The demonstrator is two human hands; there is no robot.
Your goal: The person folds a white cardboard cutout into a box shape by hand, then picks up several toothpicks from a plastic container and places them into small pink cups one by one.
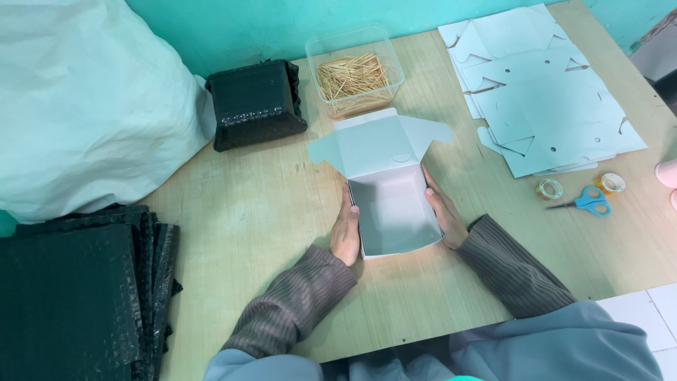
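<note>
A pale wooden worktop (247, 204) stands against a turquoise wall, and near its middle sits a small white cardboard box (393, 208) with its lid flap thrown back, away from the person. The box lies squarely between the two hands: the left hand (346, 231) is laid flat against its left wall, fingers straight and together, and the right hand (444, 215) presses flat against its right wall in the same way, so neither is curled round anything. The box is open on top, its inside bare and greyish-white, and the raised lid shows two side wings and a small curved tab. Just beyond the lid stands a clear plastic tub of wooden toothpicks (355, 74), with a black bubble-wrap bundle (257, 104) to its left. A stack of flat unfolded box blanks (543, 99) lies at the far right, and blue-handled scissors (585, 202) lie near it.
</note>
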